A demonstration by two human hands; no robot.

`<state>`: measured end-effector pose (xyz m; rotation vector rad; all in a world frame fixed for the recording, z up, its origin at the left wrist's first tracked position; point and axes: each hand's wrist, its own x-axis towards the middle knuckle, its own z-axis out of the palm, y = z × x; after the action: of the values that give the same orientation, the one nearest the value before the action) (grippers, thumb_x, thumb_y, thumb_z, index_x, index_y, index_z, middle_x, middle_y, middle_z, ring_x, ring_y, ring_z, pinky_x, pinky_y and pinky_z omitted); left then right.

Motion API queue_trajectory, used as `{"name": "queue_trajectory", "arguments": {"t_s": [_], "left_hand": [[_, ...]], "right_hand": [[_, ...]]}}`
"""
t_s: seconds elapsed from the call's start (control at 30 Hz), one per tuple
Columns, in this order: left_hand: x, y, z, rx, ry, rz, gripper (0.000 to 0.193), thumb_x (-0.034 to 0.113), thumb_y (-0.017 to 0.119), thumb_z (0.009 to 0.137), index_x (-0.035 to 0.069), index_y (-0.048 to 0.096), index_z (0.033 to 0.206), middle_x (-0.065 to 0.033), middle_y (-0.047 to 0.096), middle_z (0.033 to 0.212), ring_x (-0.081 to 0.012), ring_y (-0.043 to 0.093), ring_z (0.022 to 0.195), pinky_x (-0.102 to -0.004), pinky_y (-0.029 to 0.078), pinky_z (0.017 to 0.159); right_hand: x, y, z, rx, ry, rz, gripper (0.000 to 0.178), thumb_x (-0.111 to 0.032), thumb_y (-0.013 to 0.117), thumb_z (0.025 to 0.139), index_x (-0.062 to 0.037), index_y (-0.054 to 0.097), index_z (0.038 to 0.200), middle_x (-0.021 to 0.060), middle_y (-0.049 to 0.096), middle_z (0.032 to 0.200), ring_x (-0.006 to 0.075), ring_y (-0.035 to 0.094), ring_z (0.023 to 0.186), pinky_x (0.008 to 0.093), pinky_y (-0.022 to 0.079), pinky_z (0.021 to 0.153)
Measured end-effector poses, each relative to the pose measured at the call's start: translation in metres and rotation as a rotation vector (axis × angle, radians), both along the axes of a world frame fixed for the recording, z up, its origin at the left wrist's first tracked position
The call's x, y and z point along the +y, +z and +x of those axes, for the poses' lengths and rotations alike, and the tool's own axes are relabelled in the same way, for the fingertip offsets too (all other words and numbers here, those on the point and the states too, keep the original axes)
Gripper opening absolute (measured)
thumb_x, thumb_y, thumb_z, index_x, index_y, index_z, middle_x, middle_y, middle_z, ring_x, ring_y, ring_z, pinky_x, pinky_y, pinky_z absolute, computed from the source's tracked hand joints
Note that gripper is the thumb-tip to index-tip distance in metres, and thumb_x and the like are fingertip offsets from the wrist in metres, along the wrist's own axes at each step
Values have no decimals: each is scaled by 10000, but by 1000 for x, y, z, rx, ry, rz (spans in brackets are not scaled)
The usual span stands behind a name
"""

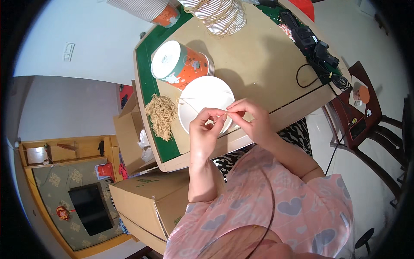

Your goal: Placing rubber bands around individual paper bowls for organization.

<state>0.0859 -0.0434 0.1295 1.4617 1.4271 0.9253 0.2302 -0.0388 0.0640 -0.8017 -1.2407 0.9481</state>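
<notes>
My left hand (206,133) and my right hand (254,121) meet at the near rim of a white round paper tub (207,93), fingertips pinched together. A thin pale strand of string (188,104) runs over the tub toward my left fingers; its end between the fingertips is too small to make out clearly. Left of the tub lies a loose heap of tan strings (161,117). Just behind it, a stack of orange and green printed paper tubs (185,64) rests on its side, a white base facing left.
On the table (263,64), more stacked tubs (220,17) wound with string stand at the back, beside another stack (148,11). A black device (308,41) with coiled cable (340,82) sits at the right edge. Cardboard boxes (142,196) stand at lower left, a dark chair (366,103) at right.
</notes>
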Motion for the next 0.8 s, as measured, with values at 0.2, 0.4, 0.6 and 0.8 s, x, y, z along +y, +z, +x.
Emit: {"name": "queue_trajectory", "arguments": {"t_s": [0.2,0.4,0.6,0.8], "left_hand": [[-4,3,2,-75,40,37,142,2,615,865,12,610,1007,4,629,844,-18,476,714,-161,354,532],[-8,3,6,-8,70,86,211,5,620,862,24,591,1069,22,639,837,-16,483,704,-170,358,521],[-7,-4,5,47,120,100,204,22,647,848,29,662,1051,2,662,820,-37,481,659,-187,375,524],[-5,-10,3,153,97,148,101,21,665,827,14,680,927,-15,639,763,-53,461,607,-206,379,512]], "right_hand": [[0,2,-2,-29,-22,-11,98,60,642,778,-8,604,837,67,648,892,118,589,744,242,476,653],[2,5,-4,-107,-85,39,102,35,639,788,-17,586,858,64,628,855,152,641,743,256,529,607],[0,3,-6,-89,-75,-2,117,47,656,771,-10,602,857,57,637,861,106,580,696,232,476,614],[1,3,-6,-127,-94,16,123,35,671,763,-27,611,851,37,642,837,97,554,635,227,459,573]]}}
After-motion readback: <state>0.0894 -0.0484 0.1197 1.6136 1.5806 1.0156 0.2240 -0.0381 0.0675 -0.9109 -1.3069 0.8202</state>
